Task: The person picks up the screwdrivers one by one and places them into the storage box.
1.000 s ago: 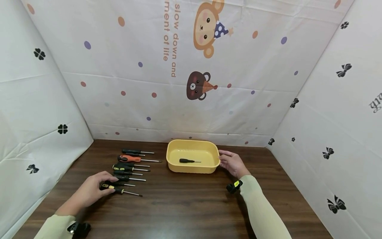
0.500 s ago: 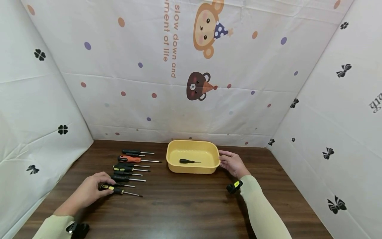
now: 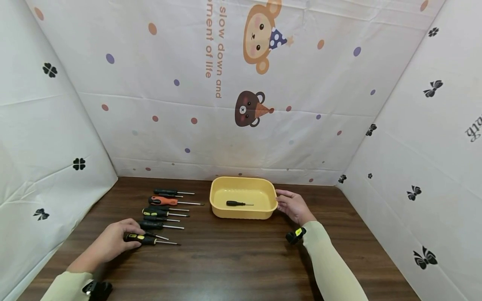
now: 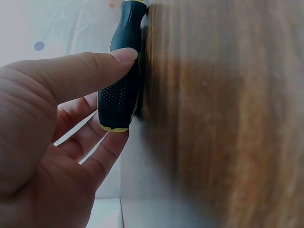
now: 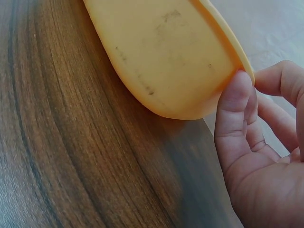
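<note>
My left hand [image 3: 114, 240] pinches the handle of a black-and-yellow screwdriver [image 3: 148, 240], the nearest of a row of screwdrivers. In the left wrist view, the thumb lies across this dark handle [image 4: 118, 95], with fingers behind it. Beside it, a thinner black screwdriver [image 3: 160, 236] is partly hidden by the hand and lies at a slant. My right hand [image 3: 295, 207] holds the right end of a yellow plastic box [image 3: 242, 214], thumb and fingers at its rim in the right wrist view. Inside the box lies a small black screwdriver [image 3: 235, 203].
Several more screwdrivers lie in a column on the dark wooden table [image 3: 233, 259], shafts to the right, among them an orange-handled screwdriver [image 3: 163, 200] and a black screwdriver [image 3: 154, 225] by my left fingers. Printed white cloth [image 3: 180, 133] walls the table's back and sides.
The left fingers have closed on the black-and-yellow screwdriver, which has shifted slightly away from me. The thinner screwdriver beside it has turned to a slant. My right hand and the box stay put.
</note>
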Action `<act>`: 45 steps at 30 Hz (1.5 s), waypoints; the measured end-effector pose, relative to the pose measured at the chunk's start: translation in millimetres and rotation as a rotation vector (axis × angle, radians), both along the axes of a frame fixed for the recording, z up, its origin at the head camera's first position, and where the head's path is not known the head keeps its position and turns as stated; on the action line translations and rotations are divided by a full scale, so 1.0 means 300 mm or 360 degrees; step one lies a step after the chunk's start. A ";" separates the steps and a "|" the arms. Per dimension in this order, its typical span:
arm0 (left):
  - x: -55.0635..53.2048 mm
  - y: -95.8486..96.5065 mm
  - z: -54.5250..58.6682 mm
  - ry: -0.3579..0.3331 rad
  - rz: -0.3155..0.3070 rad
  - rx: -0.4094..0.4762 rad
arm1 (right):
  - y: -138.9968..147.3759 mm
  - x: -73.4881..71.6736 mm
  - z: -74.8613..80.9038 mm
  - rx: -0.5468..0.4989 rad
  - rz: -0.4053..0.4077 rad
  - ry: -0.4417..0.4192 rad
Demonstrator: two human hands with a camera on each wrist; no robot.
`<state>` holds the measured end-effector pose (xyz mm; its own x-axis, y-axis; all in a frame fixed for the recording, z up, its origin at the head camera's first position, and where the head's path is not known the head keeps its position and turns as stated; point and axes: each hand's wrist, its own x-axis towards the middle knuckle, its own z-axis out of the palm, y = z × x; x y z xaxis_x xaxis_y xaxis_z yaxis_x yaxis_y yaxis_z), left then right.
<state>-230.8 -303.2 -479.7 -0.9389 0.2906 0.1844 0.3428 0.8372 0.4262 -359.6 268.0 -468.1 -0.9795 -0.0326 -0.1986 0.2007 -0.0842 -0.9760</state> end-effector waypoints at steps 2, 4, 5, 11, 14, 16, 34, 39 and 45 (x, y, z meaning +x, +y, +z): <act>0.001 -0.002 0.000 0.0016 -0.0027 -0.0008 | -0.002 0.001 0.001 0.0003 -0.0004 0.0003; 0.001 -0.005 0.001 0.0034 -0.0058 -0.0015 | -0.001 0.002 0.001 0.0001 -0.0001 0.0004; 0.001 -0.007 0.001 0.0039 -0.0073 -0.0017 | -0.002 0.003 0.000 -0.0003 -0.0001 0.0003; -0.002 -0.025 0.003 0.0025 -0.0152 -0.0010 | 0.001 0.002 0.001 0.0007 0.0015 0.0007; -0.003 -0.029 0.004 0.0000 -0.0153 0.0000 | 0.000 0.000 0.001 0.0015 0.0005 0.0001; -0.004 -0.029 0.005 -0.0017 -0.0154 0.0013 | 0.000 0.000 0.001 0.0018 0.0002 -0.0002; -0.014 -0.013 0.018 -0.0052 -0.0084 0.0051 | 0.004 -0.005 0.000 -0.0012 0.0010 -0.0013; -0.024 0.001 0.024 -0.0023 -0.0060 0.0097 | 0.004 -0.005 -0.003 -0.0003 0.0010 0.0003; -0.042 0.030 0.028 0.0081 -0.0072 0.0166 | 0.001 -0.005 -0.005 -0.0013 -0.0011 -0.0008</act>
<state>-243.5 -294.3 -471.4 -0.9139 0.3094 0.2628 0.4027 0.7721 0.4915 -361.3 268.2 -469.5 -0.9788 -0.0272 -0.2030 0.2047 -0.0935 -0.9743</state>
